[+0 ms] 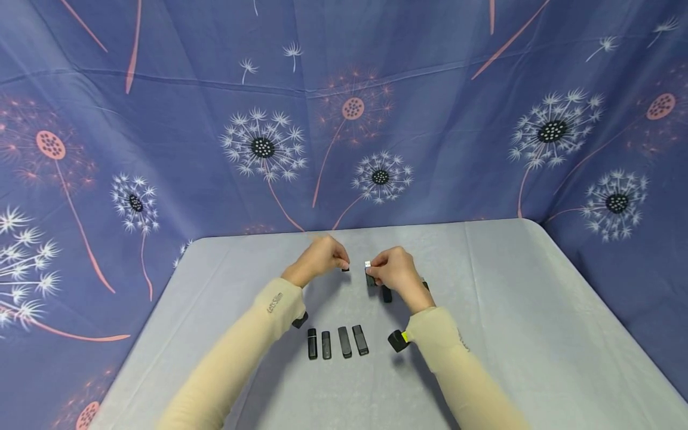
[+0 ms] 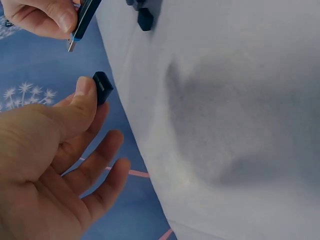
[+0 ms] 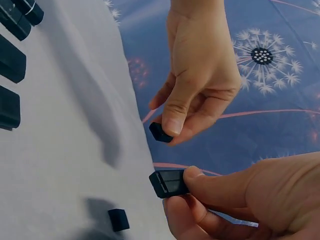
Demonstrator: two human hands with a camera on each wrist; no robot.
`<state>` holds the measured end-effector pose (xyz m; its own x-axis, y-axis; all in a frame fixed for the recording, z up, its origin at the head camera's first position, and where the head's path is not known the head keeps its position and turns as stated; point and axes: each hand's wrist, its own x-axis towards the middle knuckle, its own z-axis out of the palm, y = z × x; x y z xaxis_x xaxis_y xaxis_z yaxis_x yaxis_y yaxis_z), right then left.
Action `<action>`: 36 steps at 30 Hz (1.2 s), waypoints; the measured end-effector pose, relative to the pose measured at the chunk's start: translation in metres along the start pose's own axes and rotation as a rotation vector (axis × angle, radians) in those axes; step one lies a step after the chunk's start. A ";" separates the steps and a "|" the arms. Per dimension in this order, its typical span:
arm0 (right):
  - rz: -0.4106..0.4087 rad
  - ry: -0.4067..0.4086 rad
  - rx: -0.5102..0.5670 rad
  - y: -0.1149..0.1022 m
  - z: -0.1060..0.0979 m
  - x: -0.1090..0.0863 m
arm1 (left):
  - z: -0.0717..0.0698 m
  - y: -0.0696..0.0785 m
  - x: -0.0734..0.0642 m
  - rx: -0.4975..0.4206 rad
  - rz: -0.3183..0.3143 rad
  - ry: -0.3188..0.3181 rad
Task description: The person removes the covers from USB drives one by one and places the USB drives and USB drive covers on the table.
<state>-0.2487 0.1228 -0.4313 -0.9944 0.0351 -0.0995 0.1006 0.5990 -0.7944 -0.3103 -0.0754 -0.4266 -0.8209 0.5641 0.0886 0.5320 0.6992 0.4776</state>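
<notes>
My left hand (image 1: 321, 255) pinches a small black USB cap (image 2: 103, 88) between thumb and index finger, the other fingers spread loosely in the left wrist view. To its right, my right hand (image 1: 396, 270) pinches a black USB flash drive (image 1: 369, 276). Its bare silver plug (image 1: 368, 264) points away from me in the head view. A gap separates cap and drive, both held up over the far part of the table. In the right wrist view the drive's black body (image 3: 169, 183) sticks out past thumb and fingers.
Several black USB sticks (image 1: 344, 342) lie in a row on the pale cloth-covered table (image 1: 484, 334), nearer to me. Another black stick (image 1: 386, 294) lies under my right hand, with a dark piece (image 1: 426, 286) beside that wrist. A patterned blue curtain (image 1: 446, 137) hangs behind the table's far edge.
</notes>
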 end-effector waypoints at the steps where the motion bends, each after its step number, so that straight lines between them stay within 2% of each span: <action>1: 0.008 -0.002 -0.001 0.001 0.002 0.001 | 0.002 0.000 0.001 0.005 0.001 -0.013; 7: 0.040 -0.010 -0.037 0.003 0.011 0.002 | 0.011 0.002 0.004 0.012 0.021 -0.052; 12: 0.053 -0.015 -0.088 0.002 0.022 0.003 | 0.020 0.001 0.004 0.053 0.011 -0.065; 16: 0.067 -0.024 -0.106 0.003 0.030 0.003 | 0.026 0.001 0.005 0.078 -0.027 -0.075; 24: 0.097 -0.017 -0.124 0.007 0.038 0.003 | 0.035 0.003 0.006 0.066 -0.113 -0.105; 36: 0.084 -0.003 -0.136 0.010 0.042 0.003 | 0.041 0.004 0.008 0.095 -0.133 -0.087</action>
<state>-0.2491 0.0949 -0.4645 -0.9825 0.0872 -0.1645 0.1781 0.6972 -0.6944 -0.3063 -0.0506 -0.4598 -0.8664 0.4971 -0.0475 0.4409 0.8062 0.3946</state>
